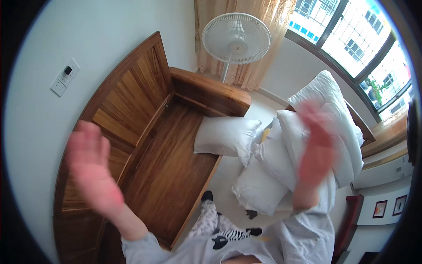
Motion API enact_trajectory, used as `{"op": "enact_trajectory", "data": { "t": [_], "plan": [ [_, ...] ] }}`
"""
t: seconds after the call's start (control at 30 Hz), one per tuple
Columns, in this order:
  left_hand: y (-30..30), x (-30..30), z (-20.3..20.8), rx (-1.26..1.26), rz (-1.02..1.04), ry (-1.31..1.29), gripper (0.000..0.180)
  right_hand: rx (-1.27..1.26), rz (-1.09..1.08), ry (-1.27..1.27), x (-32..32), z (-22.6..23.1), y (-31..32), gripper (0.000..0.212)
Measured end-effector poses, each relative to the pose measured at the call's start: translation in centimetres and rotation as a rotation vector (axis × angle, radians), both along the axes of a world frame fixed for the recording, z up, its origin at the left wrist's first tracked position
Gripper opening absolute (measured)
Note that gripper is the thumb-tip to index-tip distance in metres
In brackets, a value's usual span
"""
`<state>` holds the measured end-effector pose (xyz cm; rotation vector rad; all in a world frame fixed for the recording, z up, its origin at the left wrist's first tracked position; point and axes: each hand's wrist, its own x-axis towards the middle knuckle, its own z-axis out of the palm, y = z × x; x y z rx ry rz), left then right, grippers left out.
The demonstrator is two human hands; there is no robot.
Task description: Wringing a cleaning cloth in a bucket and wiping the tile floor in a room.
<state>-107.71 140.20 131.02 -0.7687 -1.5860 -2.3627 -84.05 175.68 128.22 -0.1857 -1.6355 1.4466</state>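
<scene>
My left hand point(91, 167) is raised in front of the wooden sofa's slatted backrest point(132, 83). Its fingers are stretched out, the thumb stands apart, and it holds nothing. Over on the right, my right hand point(317, 143) is lifted in front of a pile of white cushions point(285, 136). Motion smears its fingers, but they look extended with nothing in them. One white cushion point(226, 135) lies on the far end of the bare wooden sofa seat point(165, 171). Neither hand appears to touch anything.
Beyond the sofa's armrest point(211, 90) stands a white pedestal fan point(237, 39) before beige curtains point(263, 75). A wall socket with a black plug point(67, 70) is at the left. Windows point(351, 44) fill the far right. My feet are beside the seat's front edge.
</scene>
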Motion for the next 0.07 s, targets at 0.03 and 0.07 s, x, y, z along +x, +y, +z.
{"op": "enact_trajectory", "data": {
  "t": [0.03,0.07],
  "plan": [
    [0.1,1.8,6.9,0.303,-0.249,0.194,0.08,0.01,-0.001,0.001,0.1,8.9,-1.1,0.045],
    [1.3,4.7,13.0,0.423,-0.04,0.269,0.087,0.325,0.153,0.241,2.0,16.9,-3.8,0.043]
  ]
}}
